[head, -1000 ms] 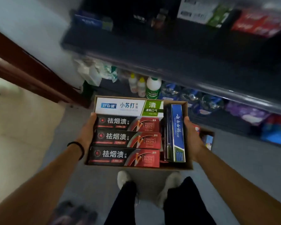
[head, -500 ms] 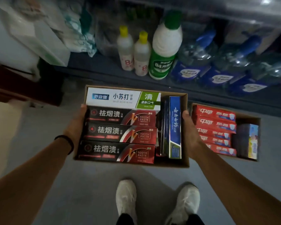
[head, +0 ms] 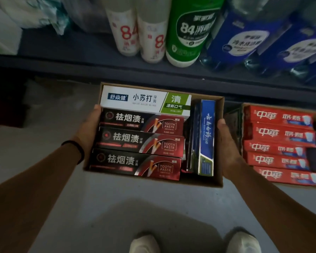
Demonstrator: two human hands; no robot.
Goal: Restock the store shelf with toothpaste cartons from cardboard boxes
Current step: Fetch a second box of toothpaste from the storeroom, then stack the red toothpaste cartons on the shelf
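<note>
While both hands gripped it from opposite sides, the open cardboard box [head: 219, 143] hung between them above the grey floor [head: 44, 179], in front of the bottom shelf [head: 80, 52]. The left hand [head: 88, 129], with a black band [head: 77, 148] on its wrist, was curled against the box's left wall, thumb over the rim; the right hand [head: 226, 143] was clasped on the right wall the same way, its fingers hidden below. Inside the box lay 3 black-and-red cartons [head: 140, 143] stacked flat in a row, a white-and-green carton [head: 144, 101] beyond them at the far edge, and a blue carton [head: 205, 137] standing on its long side near the right hand. Just right of the right hand, a second box [head: 244, 106] sat on the floor holding 5 red cartons [head: 279, 145]. On the shelf stood 2 white bottles [head: 139, 33], a green bottle [head: 188, 33] and blue-labelled bottles [head: 244, 37]. Compared with half a second before, the view had dropped closer: the box and shelf bottles filled more of the frame, the bottle caps had gone out of sight at the top, and the second box was cut off at the right edge, while the grip on the box was unchanged. Only the toes of 2 white shoes [head: 144, 243] showed at the bottom.
</note>
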